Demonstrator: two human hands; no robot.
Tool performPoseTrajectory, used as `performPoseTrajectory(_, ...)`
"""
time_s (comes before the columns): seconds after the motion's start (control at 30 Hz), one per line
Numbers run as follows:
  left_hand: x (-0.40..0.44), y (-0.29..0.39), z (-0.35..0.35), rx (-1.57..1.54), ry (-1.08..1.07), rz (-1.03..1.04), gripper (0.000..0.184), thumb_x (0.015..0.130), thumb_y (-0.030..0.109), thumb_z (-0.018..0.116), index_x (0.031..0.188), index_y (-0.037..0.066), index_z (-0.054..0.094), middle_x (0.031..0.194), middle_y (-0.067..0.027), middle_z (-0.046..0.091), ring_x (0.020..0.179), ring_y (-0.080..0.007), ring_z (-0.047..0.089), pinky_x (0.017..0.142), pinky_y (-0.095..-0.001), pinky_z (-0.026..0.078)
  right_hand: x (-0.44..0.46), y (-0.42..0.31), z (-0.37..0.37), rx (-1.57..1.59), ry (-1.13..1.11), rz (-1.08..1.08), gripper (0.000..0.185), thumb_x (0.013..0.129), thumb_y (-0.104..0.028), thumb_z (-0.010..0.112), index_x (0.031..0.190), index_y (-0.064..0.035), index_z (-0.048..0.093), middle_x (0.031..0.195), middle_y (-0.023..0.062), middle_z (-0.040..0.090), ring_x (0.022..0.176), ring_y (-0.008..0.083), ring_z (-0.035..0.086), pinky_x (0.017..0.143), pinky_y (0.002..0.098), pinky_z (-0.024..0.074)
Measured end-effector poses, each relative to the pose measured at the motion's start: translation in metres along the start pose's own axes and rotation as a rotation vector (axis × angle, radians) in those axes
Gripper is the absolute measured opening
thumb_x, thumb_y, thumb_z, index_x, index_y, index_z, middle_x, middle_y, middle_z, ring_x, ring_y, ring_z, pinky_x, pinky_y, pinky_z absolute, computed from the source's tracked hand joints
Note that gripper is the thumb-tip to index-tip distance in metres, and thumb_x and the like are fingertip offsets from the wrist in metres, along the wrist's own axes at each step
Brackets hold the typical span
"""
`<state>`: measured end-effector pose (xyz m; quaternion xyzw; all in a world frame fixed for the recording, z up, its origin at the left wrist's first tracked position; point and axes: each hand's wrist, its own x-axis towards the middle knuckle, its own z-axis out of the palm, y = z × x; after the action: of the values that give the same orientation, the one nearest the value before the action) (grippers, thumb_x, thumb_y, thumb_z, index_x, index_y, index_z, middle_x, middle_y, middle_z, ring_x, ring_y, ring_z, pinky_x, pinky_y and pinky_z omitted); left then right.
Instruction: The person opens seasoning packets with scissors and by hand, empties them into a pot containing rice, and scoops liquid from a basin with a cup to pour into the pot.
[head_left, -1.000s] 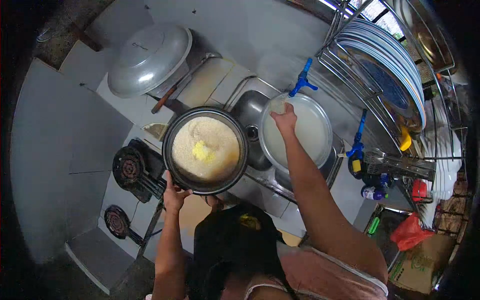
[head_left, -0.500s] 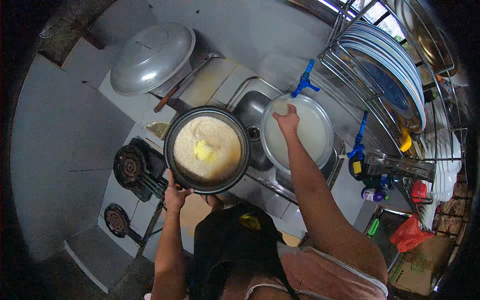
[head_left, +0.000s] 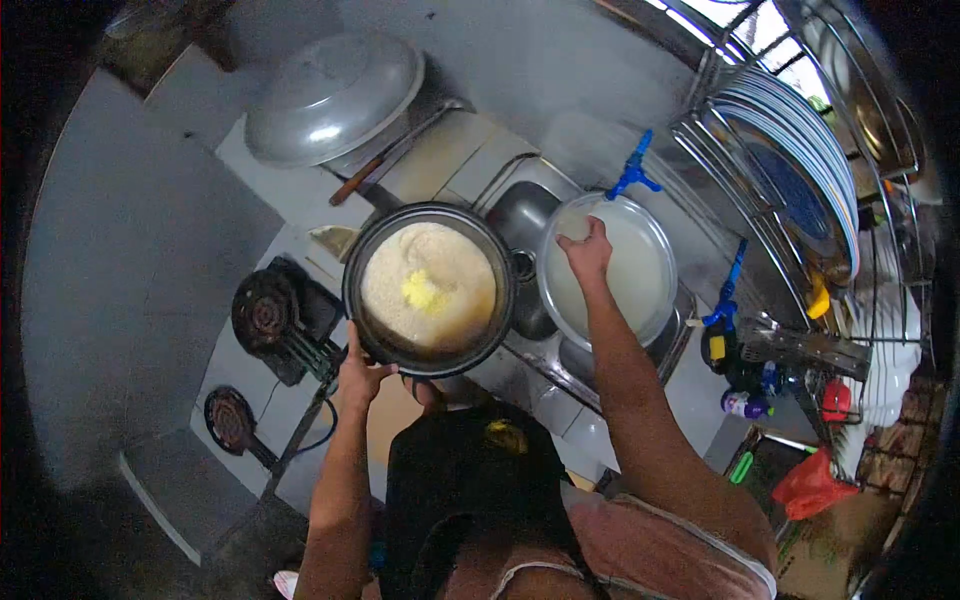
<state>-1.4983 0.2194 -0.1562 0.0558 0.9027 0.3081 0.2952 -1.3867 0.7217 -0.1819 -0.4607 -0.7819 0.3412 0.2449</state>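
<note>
Dark pot [head_left: 505,290] near the middle of the view, its near side towards the person, overlapping the sink's edge as seen from above. What bears its weight is hidden. Inside: pale grains [head_left: 400,260], heaped towards the left and far side, a yellow lump [head_left: 422,290] on top, brownish liquid [head_left: 460,325] low on the near-right side.

Left hand [head_left: 360,382] at the pot's near-left side. Forefinger and thumb spread apart against its outside; other fingers hidden, so whether they clamp it cannot be told.

Right hand [head_left: 588,255] above a metal basin [head_left: 672,270] of cloudy liquid [head_left: 635,250], near its left part. Thumb and forefinger bent, tips slightly apart in outline. Whether something clear sits between them cannot be told.

Beyond and beside: sink [head_left: 520,212] with its drain [head_left: 522,265] between pot and basin; blue tap [head_left: 633,178] at the basin's far edge. Lidded pot [head_left: 335,100] far left, wooden-handled utensil [head_left: 355,185] beside it, burner [head_left: 268,312] left of the dark pot. Plates [head_left: 800,130] in a rack on the right.

Risks, as judged: one-handed steadying at one side could let the dark pot tip or slide if its base overhangs. Tilting could carry yellow lump and grains over the rim into the sink. A knock from the right forearm could slop the basin; wet fingers could slip on anything smooth.
</note>
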Motion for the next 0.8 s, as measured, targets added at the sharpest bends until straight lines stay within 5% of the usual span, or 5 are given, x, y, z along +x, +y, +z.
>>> performPoseTrajectory(0.07, 0.001, -0.008, 0.003, -0.060, 0.080, 0.213, 0.140, 0.067, 0.014, 0.100, 0.172, 0.020, 0.008, 0.133, -0.0225, 0.072, 0.114, -0.0352, 0.074, 0.093, -0.0438, 0.059, -0.018, -0.021, 0.002, -0.108, -0.043, -0.071, 0.077, 0.070, -0.028, 0.094, 0.133, -0.0027, 0.058, 0.123, 0.0208, 0.075, 0.111, 0.0345, 0.074, 0.098, 0.0430, 0.0575)
performPoseTrajectory(0.2, 0.003, -0.017, 0.007, 0.054, 0.084, 0.100, 0.143, 0.065, 0.020, 0.102, 0.172, 0.025, 0.008, 0.107, -0.0192, 0.075, 0.099, -0.0349, 0.074, 0.089, -0.0446, 0.058, -0.056, -0.065, 0.027, 0.057, -0.220, -0.200, 0.073, 0.070, -0.023, 0.091, 0.133, -0.0042, 0.059, 0.120, 0.0216, 0.073, 0.114, 0.0383, 0.070, 0.102, 0.0453, 0.0550)
performPoseTrajectory(0.6, 0.011, -0.028, 0.011, 0.068, 0.062, 0.050, 0.147, 0.063, 0.025, 0.102, 0.172, 0.028, 0.003, 0.103, -0.0151, 0.078, 0.098, -0.0337, 0.075, 0.085, -0.0456, 0.059, -0.104, -0.164, 0.058, -0.329, -0.483, -0.970, 0.058, 0.069, -0.005, 0.075, 0.126, -0.0137, 0.067, 0.125, 0.0140, 0.060, 0.123, 0.0407, 0.054, 0.106, 0.0490, 0.0428)
performPoseTrajectory(0.73, 0.002, -0.013, 0.005, 0.138, 0.076, 0.017, 0.146, 0.063, 0.024, 0.102, 0.172, 0.028, 0.006, 0.109, -0.0164, 0.077, 0.098, -0.0336, 0.075, 0.086, -0.0449, 0.059, -0.071, -0.126, 0.038, -0.250, -0.382, -0.810, 0.062, 0.069, -0.009, 0.079, 0.129, -0.0049, 0.062, 0.126, 0.0161, 0.064, 0.120, 0.0401, 0.061, 0.105, 0.0475, 0.0494)
performPoseTrajectory(0.8, 0.001, -0.011, 0.004, 0.097, 0.096, 0.040, 0.145, 0.063, 0.018, 0.102, 0.172, 0.025, 0.008, 0.114, -0.0174, 0.076, 0.100, -0.0333, 0.075, 0.087, -0.0444, 0.059, -0.046, -0.065, 0.043, -0.108, -0.221, -0.272, 0.071, 0.071, -0.018, 0.088, 0.134, -0.0014, 0.059, 0.126, 0.0187, 0.068, 0.118, 0.0378, 0.067, 0.102, 0.0435, 0.0537)
